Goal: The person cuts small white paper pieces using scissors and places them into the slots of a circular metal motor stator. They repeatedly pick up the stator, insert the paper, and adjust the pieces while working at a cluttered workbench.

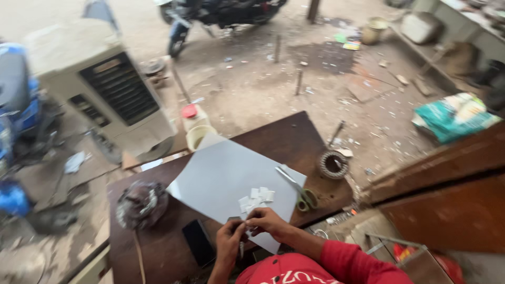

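- Head view, looking steeply down onto a dark brown wooden table (294,139) set on a littered dirt floor.
- Left hand (230,240) and right hand (266,221) brought close together at the near edge of the table, fingers curled narrow around a small white paper piece (247,227); grip probably shared between both hands, though too small and blurred to be sure.
- Red sleeve (344,257) seen on the right arm.
- Spread beneath and beyond the hands, a large pale grey sheet (221,176), flat on the table, one corner hanging over the near edge.
- Little heap of cut white paper pieces (256,199) lying on the sheet, just beyond the fingertips.
- Scissors (295,188) with greenish handles resting partly on the sheet's right edge, blades pointing away.
- Round metal wound core (333,164) standing on the table's right end, well apart from the hands.
- Bundle of dark tangled wire (141,204) sitting at the left of the table.
- Black phone (198,241) lying flat, just left of the left hand.
- Beyond the far table edge, a whitish canister with a red cap (192,117), shut, contents hidden; beside it a pale round tub (200,135), open-topped, inside not visible.
- Farther off, a pot-like container (374,29) on the ground, contents unclear.
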